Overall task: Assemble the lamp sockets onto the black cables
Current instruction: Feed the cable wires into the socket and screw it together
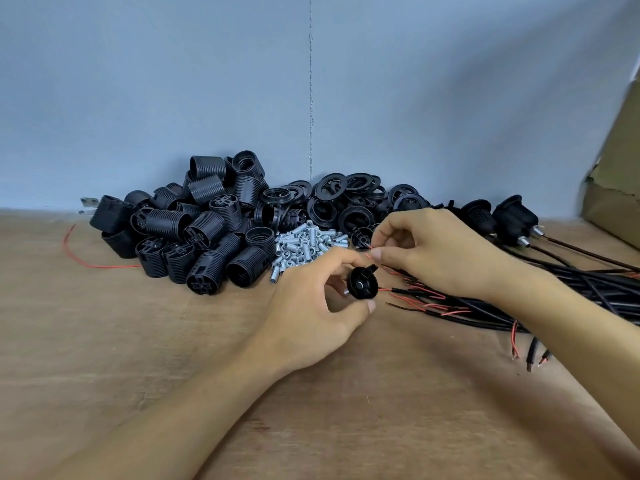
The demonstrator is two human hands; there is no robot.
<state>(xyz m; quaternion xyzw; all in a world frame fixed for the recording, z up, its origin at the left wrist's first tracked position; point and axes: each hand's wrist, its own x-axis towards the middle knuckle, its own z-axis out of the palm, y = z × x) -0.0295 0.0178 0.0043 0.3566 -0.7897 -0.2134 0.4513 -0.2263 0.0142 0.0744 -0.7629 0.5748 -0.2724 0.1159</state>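
1. Holding a socket cap [362, 283] in the left hand [311, 306] at mid-table [121, 341], with thumb and fingers curling round its rim.
2. Pinching a red wire [369, 248] in the right hand [433, 251] between thumb and forefinger, just beyond the cap.
3. Lying right of the cap: black cables [554, 292], with red ends fanning toward it.
4. Piling up far left: socket bodies [194, 230], with metal tubes [304, 242] heaping just right of them.

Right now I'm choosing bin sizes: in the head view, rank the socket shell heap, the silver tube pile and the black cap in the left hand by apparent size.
1. socket shell heap
2. silver tube pile
3. black cap, gripped by the left hand; nearer the camera, yet clearly smallest.
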